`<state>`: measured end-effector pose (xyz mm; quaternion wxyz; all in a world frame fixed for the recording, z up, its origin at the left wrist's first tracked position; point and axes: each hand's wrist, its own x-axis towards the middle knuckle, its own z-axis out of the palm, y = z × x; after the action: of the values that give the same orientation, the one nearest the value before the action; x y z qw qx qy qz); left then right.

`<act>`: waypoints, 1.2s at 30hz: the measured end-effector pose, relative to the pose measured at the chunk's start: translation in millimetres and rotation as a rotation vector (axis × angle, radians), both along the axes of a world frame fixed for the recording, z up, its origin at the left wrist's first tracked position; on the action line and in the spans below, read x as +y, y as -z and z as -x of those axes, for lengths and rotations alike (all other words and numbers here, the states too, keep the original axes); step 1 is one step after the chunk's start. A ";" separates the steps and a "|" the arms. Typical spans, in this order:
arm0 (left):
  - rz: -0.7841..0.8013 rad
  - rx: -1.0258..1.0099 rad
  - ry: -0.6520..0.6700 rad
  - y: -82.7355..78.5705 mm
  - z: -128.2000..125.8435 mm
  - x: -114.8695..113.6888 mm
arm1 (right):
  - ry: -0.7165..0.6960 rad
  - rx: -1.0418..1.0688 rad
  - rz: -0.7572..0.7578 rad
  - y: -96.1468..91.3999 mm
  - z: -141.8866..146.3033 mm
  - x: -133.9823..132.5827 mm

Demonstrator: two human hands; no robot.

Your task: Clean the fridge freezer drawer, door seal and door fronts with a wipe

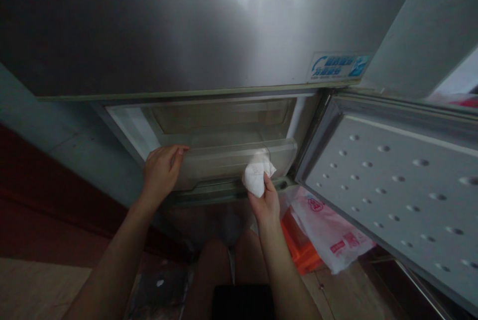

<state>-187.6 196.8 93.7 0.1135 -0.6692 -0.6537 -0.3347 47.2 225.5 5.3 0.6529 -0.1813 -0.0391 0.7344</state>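
Crumpled white paper wipe, pinched by the right hand mid-frame, may slip if rubbed hard. Left hand lies open on the clear plastic drawer.

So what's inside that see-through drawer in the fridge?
Nothing shows through the clear drawer; it looks empty, though it is dim. The left hand resting on it and the white cloth gripped in the right hand cover two patches, so those spots are hidden.

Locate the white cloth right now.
Head view, just right of centre: the white cloth is bunched in the right hand, at the right end of the clear drawer, left of the open fridge door.
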 end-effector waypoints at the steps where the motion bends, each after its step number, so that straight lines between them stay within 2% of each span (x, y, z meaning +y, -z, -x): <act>1: -0.002 0.000 0.002 -0.1 -0.3 0.0 | 0.019 -0.023 0.001 4.9 -2.5 -4.4; 5: -0.005 0.007 -0.011 -0.1 -1.0 0.0 | 0.151 -0.200 -0.012 24.2 -26.0 -33.7; 8: -0.002 0.017 -0.017 0.6 -0.5 0.4 | 0.460 -0.582 -0.068 36.8 -57.4 -54.0; 10: -0.003 0.027 -0.018 1.4 0.2 1.0 | 0.644 -0.925 -0.315 40.4 -78.4 -54.7; 11: -0.005 0.033 -0.019 1.7 0.5 1.3 | 0.643 -1.080 -0.531 39.7 -87.1 -49.7; 14: -0.017 0.043 -0.019 2.2 0.6 1.7 | 0.330 -1.471 -1.173 29.7 -101.1 -17.4; 15: -0.017 0.044 -0.018 2.1 0.4 1.7 | 0.239 -1.576 -1.305 25.4 -102.0 -4.2; 17: -0.016 0.043 -0.016 1.9 -0.2 1.6 | 0.167 -1.725 -1.485 18.7 -100.4 19.2; 20: -0.012 0.054 -0.024 2.0 -0.8 1.6 | 0.147 -1.923 -1.515 17.1 -95.3 37.8; 25: -0.028 0.058 -0.022 3.6 0.2 1.9 | 0.151 -2.141 -1.428 23.6 -90.0 37.7; 31: -0.022 0.064 -0.013 2.8 1.1 1.3 | 0.182 -2.146 -1.455 29.3 -94.1 34.4; 36: -0.033 0.058 -0.004 4.3 2.1 1.8 | 0.152 -2.190 -1.507 49.8 -102.2 34.0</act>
<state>-189.7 198.6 89.4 0.1439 -0.6751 -0.6460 -0.3257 149.4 259.4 -44.5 0.2640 -0.2731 -0.9246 -0.0285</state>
